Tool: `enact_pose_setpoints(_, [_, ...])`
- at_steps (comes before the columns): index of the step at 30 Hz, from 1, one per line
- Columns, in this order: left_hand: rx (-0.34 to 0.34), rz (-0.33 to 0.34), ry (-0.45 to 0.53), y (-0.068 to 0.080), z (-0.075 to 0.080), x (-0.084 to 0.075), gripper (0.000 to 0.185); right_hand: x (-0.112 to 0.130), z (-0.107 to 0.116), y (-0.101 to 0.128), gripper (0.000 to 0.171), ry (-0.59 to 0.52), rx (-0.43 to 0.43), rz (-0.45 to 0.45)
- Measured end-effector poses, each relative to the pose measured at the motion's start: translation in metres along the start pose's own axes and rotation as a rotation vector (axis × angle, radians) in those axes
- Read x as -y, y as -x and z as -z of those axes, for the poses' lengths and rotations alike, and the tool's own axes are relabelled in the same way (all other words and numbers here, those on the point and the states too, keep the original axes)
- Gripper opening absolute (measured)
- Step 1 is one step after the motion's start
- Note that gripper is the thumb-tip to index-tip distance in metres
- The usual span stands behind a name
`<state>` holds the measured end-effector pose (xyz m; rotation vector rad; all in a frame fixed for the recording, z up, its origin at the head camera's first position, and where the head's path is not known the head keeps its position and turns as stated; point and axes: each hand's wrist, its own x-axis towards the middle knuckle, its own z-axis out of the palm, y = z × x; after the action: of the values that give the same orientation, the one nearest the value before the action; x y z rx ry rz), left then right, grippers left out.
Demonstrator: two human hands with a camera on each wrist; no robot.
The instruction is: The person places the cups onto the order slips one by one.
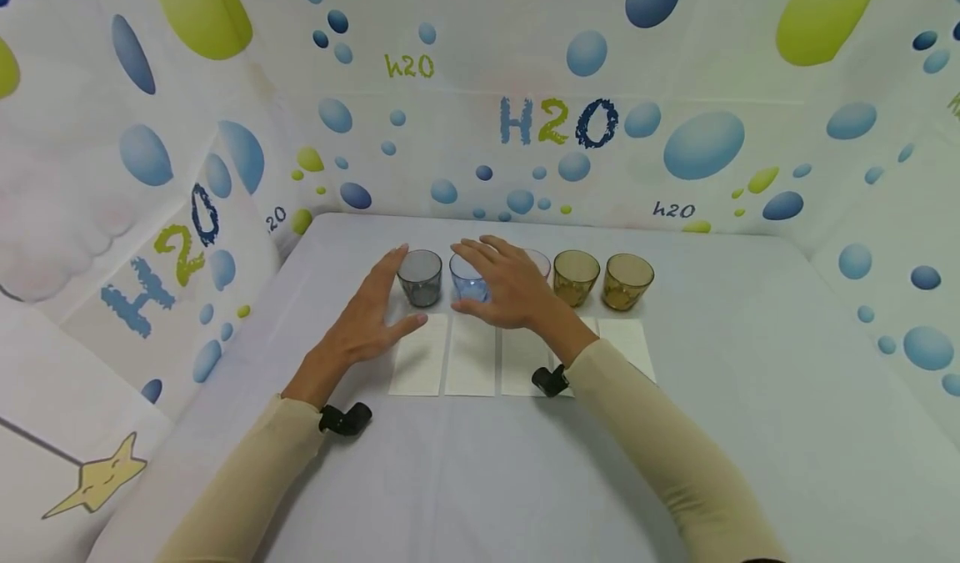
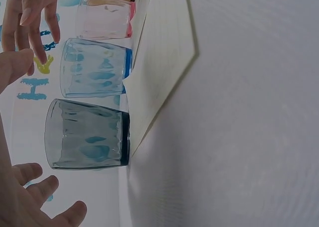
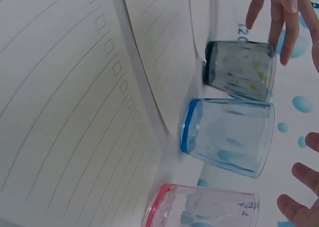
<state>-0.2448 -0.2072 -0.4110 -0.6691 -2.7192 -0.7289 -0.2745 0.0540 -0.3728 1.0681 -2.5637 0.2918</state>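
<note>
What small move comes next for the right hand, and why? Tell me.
Probably lower the right hand and close its grip round the blue glass: its open fingers hover right over that glass, touching nothing, while the left hand waits open beside the grey glass.

Both of my arms are covered by long, close-fitting beige sleeves [image 1: 660, 438] that end at the wrists, the cloth plain and unmarked, with soft creases along the forearms. A small black camera unit [image 1: 345, 419] is strapped under my left wrist, a matching black one [image 1: 551, 379] under my right. My left hand [image 1: 372, 313] and right hand [image 1: 506, 284] are bare: no gloves, rings or watch.
</note>
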Motion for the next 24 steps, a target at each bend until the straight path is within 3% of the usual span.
enact_pose_setpoints(24, [-0.033, 0.075, 0.159, -0.01, -0.005, 0.007, 0.097, 0.014, -0.015, -0.026, 0.081, -0.05, 0.067, -0.054])
